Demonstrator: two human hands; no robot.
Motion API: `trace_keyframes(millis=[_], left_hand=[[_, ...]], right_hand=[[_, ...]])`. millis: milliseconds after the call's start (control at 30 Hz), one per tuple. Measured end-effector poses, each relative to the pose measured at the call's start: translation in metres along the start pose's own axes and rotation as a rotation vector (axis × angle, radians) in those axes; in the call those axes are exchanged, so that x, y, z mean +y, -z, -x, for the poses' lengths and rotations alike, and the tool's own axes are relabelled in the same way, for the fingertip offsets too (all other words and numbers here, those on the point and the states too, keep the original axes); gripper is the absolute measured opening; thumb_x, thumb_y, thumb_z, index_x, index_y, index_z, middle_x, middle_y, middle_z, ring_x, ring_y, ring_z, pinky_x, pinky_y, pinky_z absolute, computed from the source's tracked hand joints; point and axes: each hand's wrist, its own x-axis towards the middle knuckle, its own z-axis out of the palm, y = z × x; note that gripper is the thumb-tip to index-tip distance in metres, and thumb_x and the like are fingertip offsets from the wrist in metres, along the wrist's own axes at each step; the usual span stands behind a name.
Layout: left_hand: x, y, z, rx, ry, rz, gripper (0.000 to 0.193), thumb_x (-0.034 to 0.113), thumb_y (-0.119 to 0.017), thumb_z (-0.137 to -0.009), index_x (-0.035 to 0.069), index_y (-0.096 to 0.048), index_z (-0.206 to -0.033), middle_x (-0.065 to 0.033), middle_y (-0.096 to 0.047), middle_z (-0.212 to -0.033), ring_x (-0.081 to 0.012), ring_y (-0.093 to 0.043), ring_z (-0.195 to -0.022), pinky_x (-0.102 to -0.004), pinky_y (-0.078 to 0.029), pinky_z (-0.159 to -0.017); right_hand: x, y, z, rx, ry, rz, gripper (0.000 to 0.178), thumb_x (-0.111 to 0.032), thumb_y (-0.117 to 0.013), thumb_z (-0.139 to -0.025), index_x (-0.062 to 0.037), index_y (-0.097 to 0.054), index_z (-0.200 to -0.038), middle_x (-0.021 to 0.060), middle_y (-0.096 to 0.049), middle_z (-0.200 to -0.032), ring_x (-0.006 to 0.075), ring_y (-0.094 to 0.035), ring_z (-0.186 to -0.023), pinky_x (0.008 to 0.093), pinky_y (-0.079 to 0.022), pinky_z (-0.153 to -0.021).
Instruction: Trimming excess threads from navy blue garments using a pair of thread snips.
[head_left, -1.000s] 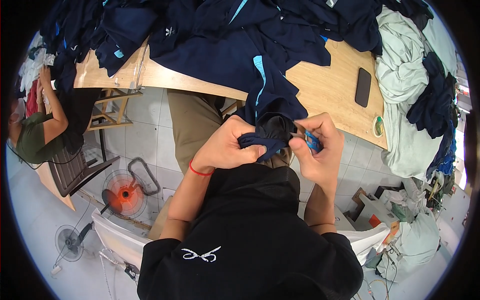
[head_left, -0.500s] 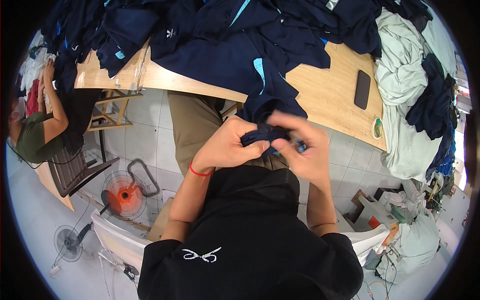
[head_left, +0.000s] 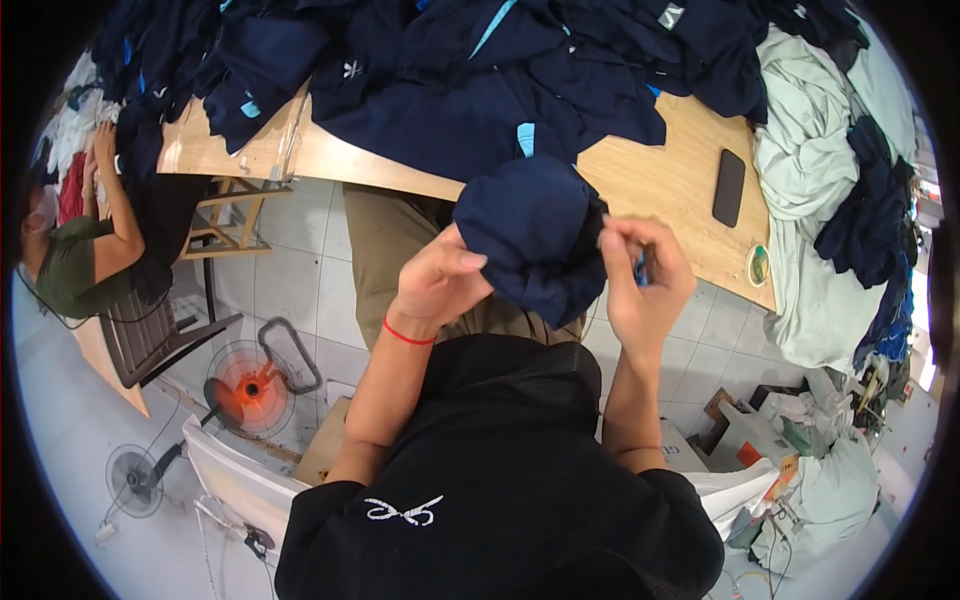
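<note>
Your left hand [head_left: 436, 280] is pinching navy cloth [head_left: 525, 225], likely steadying it, and your right hand [head_left: 645, 295] is clutching a blue tool [head_left: 641, 267].

a navy garment [head_left: 530, 235], bunched tightly between two hands a second ago, now billows into a rounded bundle. the left hand [head_left: 437, 282], earlier clamped over it, has loosened at its left side; the right hand [head_left: 648, 280] has swung out to its right edge. a pale-blue strip [head_left: 526, 139] shows less.
</note>
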Motion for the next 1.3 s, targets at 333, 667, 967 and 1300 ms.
trace_keyframes(millis=[333, 667, 967, 1300], left_hand=[[-0.008, -0.008, -0.009, 0.223, -0.152, -0.277, 0.052, 0.002, -0.060, -0.097, -0.002, -0.052, -0.148, -0.0088, -0.061, -0.140, -0.0186, -0.056, -0.133, -0.0354, -0.042, -0.115], [-0.019, -0.024, -0.012, 0.320, -0.322, -0.612, 0.039, 0.009, -0.066, -0.107, 0.001, -0.053, -0.143, -0.0029, -0.063, -0.131, -0.0107, -0.059, -0.119, -0.0279, -0.047, -0.106], [-0.008, -0.012, -0.008, 0.302, -0.263, -0.559, 0.058, 0.001, -0.069, -0.101, 0.004, -0.043, -0.153, -0.0044, -0.055, -0.138, -0.0128, -0.054, -0.126, -0.0295, -0.048, -0.106], [-0.028, -0.015, -0.017, 0.216, -0.387, -0.582, 0.068, -0.015, -0.077, -0.089, 0.005, -0.036, -0.140, -0.0091, -0.063, -0.126, -0.0144, -0.066, -0.113, -0.0284, -0.057, -0.092]], right_hand=[[-0.006, 0.000, 0.010, -0.201, 0.006, -0.133, 0.022, 0.011, -0.083, -0.080, 0.0001, -0.071, -0.095, 0.0059, -0.066, -0.081, 0.0116, -0.057, -0.064, 0.0241, -0.041, -0.059], [-0.028, -0.020, 0.011, -0.301, 0.111, -0.003, 0.035, 0.014, -0.074, -0.080, -0.0007, -0.073, -0.111, 0.0085, -0.062, -0.078, 0.0171, -0.057, -0.064, 0.0274, -0.045, -0.061], [-0.018, -0.010, 0.008, -0.411, 0.191, 0.143, 0.024, 0.009, -0.081, -0.073, -0.0002, -0.065, -0.089, 0.0102, -0.065, -0.082, 0.0262, -0.065, -0.070, 0.0325, -0.049, -0.063], [-0.025, -0.006, 0.024, 0.072, 0.539, 0.411, 0.033, 0.011, -0.079, -0.058, -0.0059, -0.061, -0.080, 0.0061, -0.053, -0.064, 0.0243, -0.054, -0.054, 0.0339, -0.041, -0.052]])
